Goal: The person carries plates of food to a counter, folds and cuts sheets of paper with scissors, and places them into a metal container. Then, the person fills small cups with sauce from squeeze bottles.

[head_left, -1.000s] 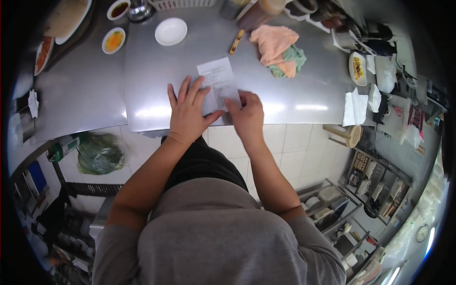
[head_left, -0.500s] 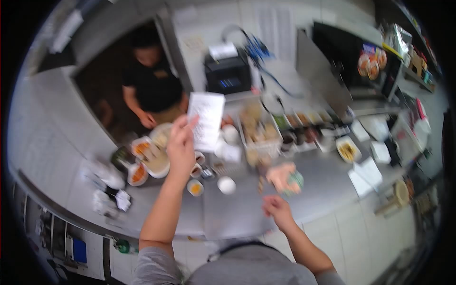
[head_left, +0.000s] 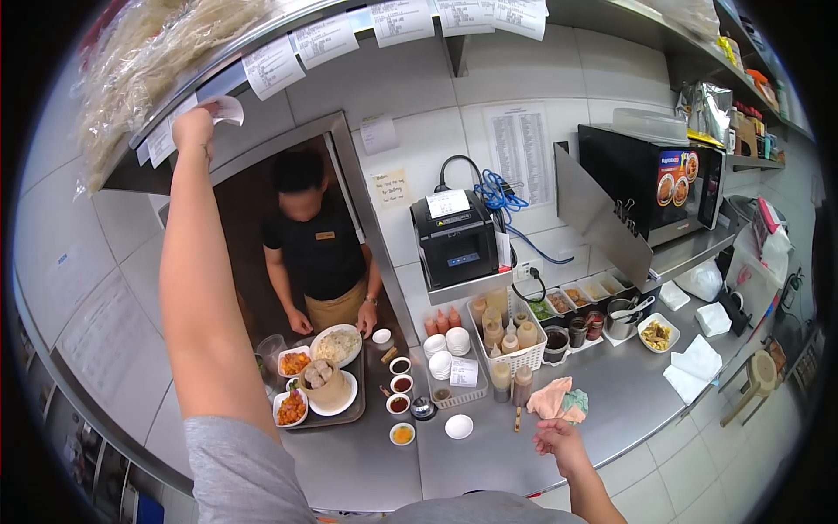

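Note:
My left hand (head_left: 194, 131) is raised high at the upper left, with fingers closed on a white order slip (head_left: 229, 111) at the edge of the shelf rail. The slip's free end curls out to the right of the hand. Low over the counter, my right hand (head_left: 563, 444) holds nothing; its fingers are loosely bent and apart. Just beyond it lie a pink and green cloth (head_left: 552, 400) and a small brown stick-like item (head_left: 517, 420). A white bowl (head_left: 458, 426) stands to its left.
More slips (head_left: 325, 39) hang along the rail. A person (head_left: 316, 229) stands behind the hatch by a tray (head_left: 360, 397) of dishes. Sauce cups (head_left: 401, 383), a bottle basket (head_left: 524, 360), a printer (head_left: 456, 240) and a microwave (head_left: 650, 183) surround the steel counter (head_left: 349, 463).
My left hand has moved up and left with the slip, from above the counter to the rail. The view has tilted upward. My right hand stays near the cloth.

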